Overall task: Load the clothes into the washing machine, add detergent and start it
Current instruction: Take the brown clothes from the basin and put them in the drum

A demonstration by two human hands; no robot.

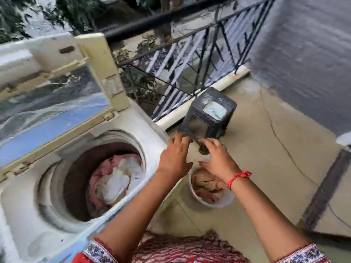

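Top-loading white washing machine — cream-framed glass lid raised, drum open. Inside the drum: pink and white crumpled clothes, a partial load only.

Round white plastic basin on the floor just beside the machine — beige and pink clothes remain in it. Judgement: loading is under way, not finished; detergent and starting are not yet done.

Left hand and right hand, both stretched out above the basin, fingers loosely spread and apart, nothing visibly held; the picture is blurred, so a light touch cannot be ruled out. A red thread band circles the right wrist.

Dark grey plastic stool near the railing, carrying a pale blue packet — possibly the detergent, though no label is legible. One stool leg appears behind the fingertips; contact cannot be told.

Black metal balcony railing, grey wall, concrete floor. Nothing blocks the drum opening.
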